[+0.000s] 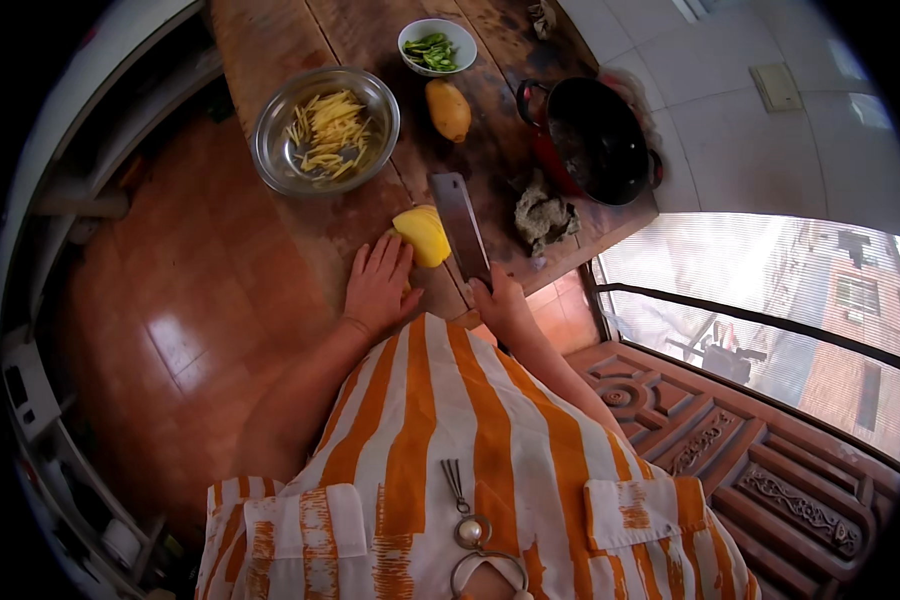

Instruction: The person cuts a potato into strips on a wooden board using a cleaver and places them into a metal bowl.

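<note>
My right hand [498,298] grips the handle of a cleaver [461,229], whose broad blade points away from me over the wooden table. Just left of the blade lie overlapping slices of peeled yellow potato [424,234]. My left hand [381,283] rests at the near left side of the slices, fingers spread, touching them or what is beneath; the surface under the palm is hidden. A steel bowl [264,161] with thin yellow potato strips [330,133] stands farther left. Beyond the blade lies a whole brownish-yellow potato [448,111].
A white bowl [467,54] of cut green vegetable [430,52] stands at the back. On the right are a black-and-red two-handled pot [600,142] and a crumpled grey cloth [544,217]. The wooden table [300,225] ends near my body; a tiled wall rises at right.
</note>
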`<state>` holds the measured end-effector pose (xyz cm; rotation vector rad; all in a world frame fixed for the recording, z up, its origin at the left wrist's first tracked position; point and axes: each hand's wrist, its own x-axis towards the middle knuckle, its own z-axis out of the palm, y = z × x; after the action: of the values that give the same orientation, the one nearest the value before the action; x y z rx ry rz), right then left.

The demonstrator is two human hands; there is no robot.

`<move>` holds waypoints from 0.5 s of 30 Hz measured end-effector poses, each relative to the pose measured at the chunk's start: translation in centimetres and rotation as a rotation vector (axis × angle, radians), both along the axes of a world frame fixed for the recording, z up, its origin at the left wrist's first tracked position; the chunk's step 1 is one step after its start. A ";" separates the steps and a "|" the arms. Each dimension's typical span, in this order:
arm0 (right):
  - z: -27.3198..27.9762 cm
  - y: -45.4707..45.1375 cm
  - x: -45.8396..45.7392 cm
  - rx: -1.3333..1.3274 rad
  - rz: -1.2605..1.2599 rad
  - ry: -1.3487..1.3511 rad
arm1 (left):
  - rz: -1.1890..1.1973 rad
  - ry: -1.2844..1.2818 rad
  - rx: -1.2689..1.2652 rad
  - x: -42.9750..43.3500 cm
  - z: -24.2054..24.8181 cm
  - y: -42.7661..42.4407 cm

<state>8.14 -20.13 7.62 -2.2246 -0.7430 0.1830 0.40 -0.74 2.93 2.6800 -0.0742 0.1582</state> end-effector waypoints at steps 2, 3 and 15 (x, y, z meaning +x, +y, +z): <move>0.2 -0.1 0.0 -0.107 0.031 -0.083 | 0.006 0.014 0.039 0.1 0.2 -0.1; 0.4 -0.1 0.0 -0.216 0.066 -0.164 | 0.015 0.029 0.049 -0.1 0.1 -0.3; 2.0 0.2 -0.2 -0.176 0.032 -0.214 | 0.041 0.029 0.043 1.0 0.8 0.7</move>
<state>7.91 -19.95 9.58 -2.4267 -0.9076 0.0262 1.43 -0.06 3.73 2.7274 -0.0143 0.1320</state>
